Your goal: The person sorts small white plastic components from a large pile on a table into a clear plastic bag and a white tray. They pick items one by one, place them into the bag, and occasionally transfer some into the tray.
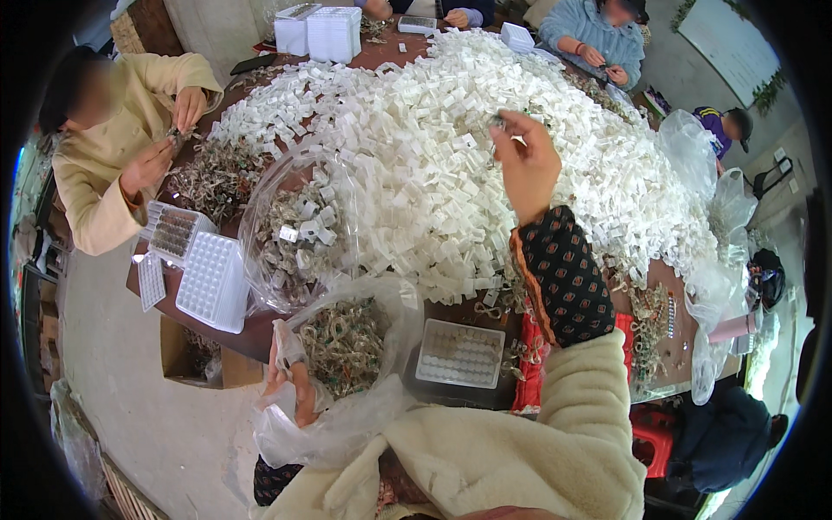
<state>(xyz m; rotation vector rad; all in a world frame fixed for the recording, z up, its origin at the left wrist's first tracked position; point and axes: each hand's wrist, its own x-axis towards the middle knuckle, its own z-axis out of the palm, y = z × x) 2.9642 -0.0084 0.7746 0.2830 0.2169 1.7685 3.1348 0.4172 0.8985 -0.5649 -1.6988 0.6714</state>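
Note:
My right hand (528,159) is raised over a large heap of small white plastic pieces (429,195), with a small dark item (497,121) pinched between thumb and fingertips. Low on the left, my left hand (298,383) grips the edge of a clear plastic bag (390,338). Inside the bag lies a mass of small coiled clear and green wire-like parts (344,344). Just right of the bag, a white plastic tray (460,353) has round pockets, the upper rows holding brownish pieces.
A second clear bag (260,260) holds mixed pieces. Stacked white trays (211,283) stand at the table's left edge, above a cardboard box (240,368). Co-workers sit at the left (110,149) and far side (585,39). A red stool (653,442) is at lower right.

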